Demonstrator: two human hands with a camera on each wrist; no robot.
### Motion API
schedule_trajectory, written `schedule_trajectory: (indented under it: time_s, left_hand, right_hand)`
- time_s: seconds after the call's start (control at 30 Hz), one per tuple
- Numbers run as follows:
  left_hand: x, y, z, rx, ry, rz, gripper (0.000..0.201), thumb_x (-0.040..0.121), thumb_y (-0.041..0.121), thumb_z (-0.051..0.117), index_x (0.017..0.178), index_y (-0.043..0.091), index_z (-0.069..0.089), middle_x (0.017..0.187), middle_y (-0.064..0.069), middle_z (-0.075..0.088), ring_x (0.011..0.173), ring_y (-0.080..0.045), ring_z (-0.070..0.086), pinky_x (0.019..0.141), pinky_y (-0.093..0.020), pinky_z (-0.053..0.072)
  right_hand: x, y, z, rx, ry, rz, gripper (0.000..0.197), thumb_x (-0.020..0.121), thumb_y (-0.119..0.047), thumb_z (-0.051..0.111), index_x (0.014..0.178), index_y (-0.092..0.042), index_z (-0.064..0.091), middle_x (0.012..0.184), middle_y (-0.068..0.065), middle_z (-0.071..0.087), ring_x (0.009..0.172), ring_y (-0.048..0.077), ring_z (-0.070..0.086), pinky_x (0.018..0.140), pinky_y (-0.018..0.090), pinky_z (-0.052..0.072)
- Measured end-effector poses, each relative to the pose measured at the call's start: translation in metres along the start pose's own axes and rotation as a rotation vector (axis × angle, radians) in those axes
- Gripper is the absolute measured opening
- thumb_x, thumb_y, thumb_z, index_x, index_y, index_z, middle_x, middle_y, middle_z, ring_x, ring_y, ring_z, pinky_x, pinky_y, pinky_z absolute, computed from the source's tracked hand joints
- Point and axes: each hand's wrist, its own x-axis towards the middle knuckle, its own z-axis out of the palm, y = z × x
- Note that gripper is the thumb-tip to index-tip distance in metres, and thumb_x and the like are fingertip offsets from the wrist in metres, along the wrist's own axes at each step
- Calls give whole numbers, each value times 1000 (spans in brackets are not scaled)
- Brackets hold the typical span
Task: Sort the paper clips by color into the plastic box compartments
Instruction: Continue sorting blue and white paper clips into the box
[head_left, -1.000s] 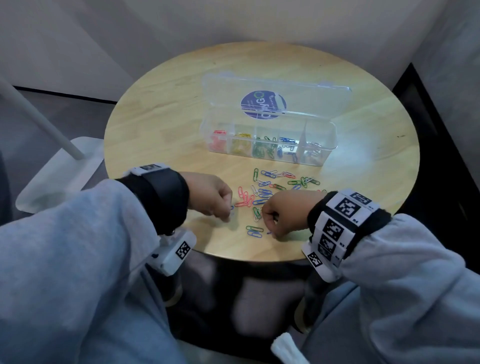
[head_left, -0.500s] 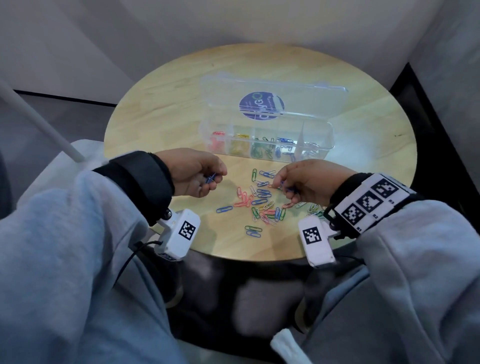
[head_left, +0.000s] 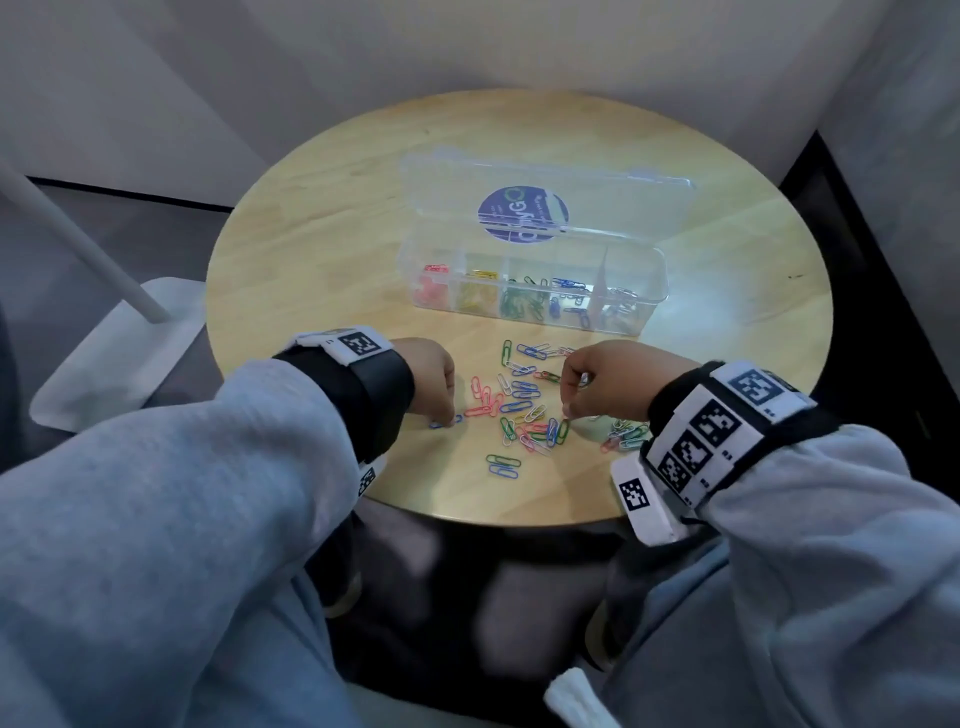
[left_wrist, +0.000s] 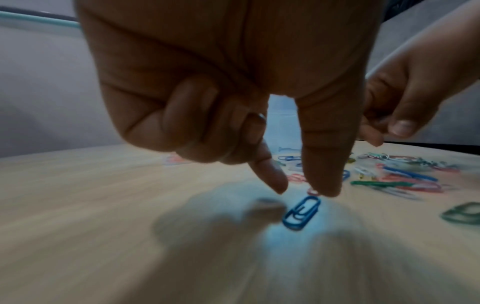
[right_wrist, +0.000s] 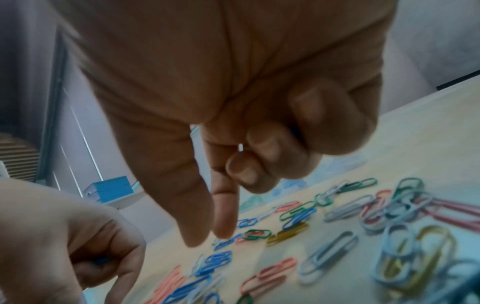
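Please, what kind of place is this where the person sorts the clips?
Probably a plain indoor room corner, perhaps a home or small office. A small round wooden table stands close to bare light walls, with a white lamp base on the grey floor beside it.

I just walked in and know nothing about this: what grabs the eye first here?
A bright scatter of colored paper clips lies on the round wooden table between the left hand and right hand. Behind it stands an open clear plastic box, clips already grouped by color.
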Motion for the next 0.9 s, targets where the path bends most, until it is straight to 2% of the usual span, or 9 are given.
schedule_trajectory:
  time_s: [0.1, 0.2, 0.27, 0.37, 0.47, 0.6, 0.67, 0.77, 0.9]
  left_hand:
    - [3, 3, 2, 15, -25, -3, 10, 77, 22, 71, 83, 20, 63, 80, 2, 59, 80, -16, 52, 53, -20, 33]
    - [6, 2, 5, 11, -37, -5, 10, 76, 20, 72, 82, 20, 63, 68, 6, 54, 79, -16, 52, 53, -19, 32]
    - [7, 2, 7, 5, -43, -5, 10, 77, 20, 72, 80, 20, 63, 66, 7, 53, 79, -15, 52, 53, -19, 32]
    - [6, 3, 6, 12, -53, 2, 18, 78, 21, 71, 67, 21, 56, 64, 8, 51, 77, -16, 51, 53, -20, 33]
    - [3, 2, 4, -29, -69, 6, 19, 77, 19, 69, 63, 21, 55, 63, 6, 53, 71, -15, 50, 54, -20, 35]
    - [0, 0, 4, -555, -243, 60, 33, 81, 0, 61, 57, 16, 44, 61, -5, 52, 49, -10, 43, 45, -15, 36]
    - [-3, 0, 3, -804, -255, 84, 38, 83, -10, 52, 56, 13, 38, 52, -4, 47, 45, -10, 43, 41, -13, 34]
    - [-3, 1, 1, -1002, -258, 123, 41, 84, -13, 46, 55, 13, 34, 44, 1, 46, 38, -6, 47, 40, -13, 35]
    - [-2, 2, -1, -1209, -261, 105, 36, 85, -11, 42, 60, 15, 39, 44, 2, 48, 38, -6, 46, 39, -13, 35]
  right_hand:
    - [-1, -2, 1, -25, -17, 14, 9, 81, -23, 67, 80, -18, 59, 77, -6, 55, 78, 16, 51, 54, 19, 35]
    - [0, -7, 8, -74, -73, 36, 18, 81, -30, 68, 73, -19, 56, 82, -2, 60, 81, 18, 55, 63, 24, 41]
    - [0, -10, 13, -108, -82, 44, 17, 81, -32, 67, 79, -18, 59, 79, -1, 61, 79, 19, 56, 67, 26, 44]
    - [1, -16, 16, -166, -95, 44, 15, 82, -30, 64, 85, -16, 60, 81, 1, 61, 77, 20, 55, 59, 23, 41]
    - [3, -19, 17, -203, -104, 51, 8, 79, -21, 62, 84, -15, 61, 81, 4, 60, 74, 21, 54, 60, 23, 42]
    - [3, -18, 17, -149, -134, 60, 3, 76, -13, 60, 78, -14, 58, 73, 6, 54, 67, 22, 50, 58, 23, 41]
    - [4, -14, 16, -118, -134, 44, 2, 77, -14, 62, 78, -13, 61, 73, 6, 57, 64, 21, 50, 63, 26, 44]
    - [6, -6, 9, -13, -108, 26, 10, 79, -19, 65, 71, -15, 60, 71, 2, 59, 67, 17, 52, 68, 27, 47]
    - [6, 5, -4, 278, -89, 18, 21, 81, -16, 63, 64, -18, 52, 65, -1, 54, 57, 14, 46, 53, 24, 38]
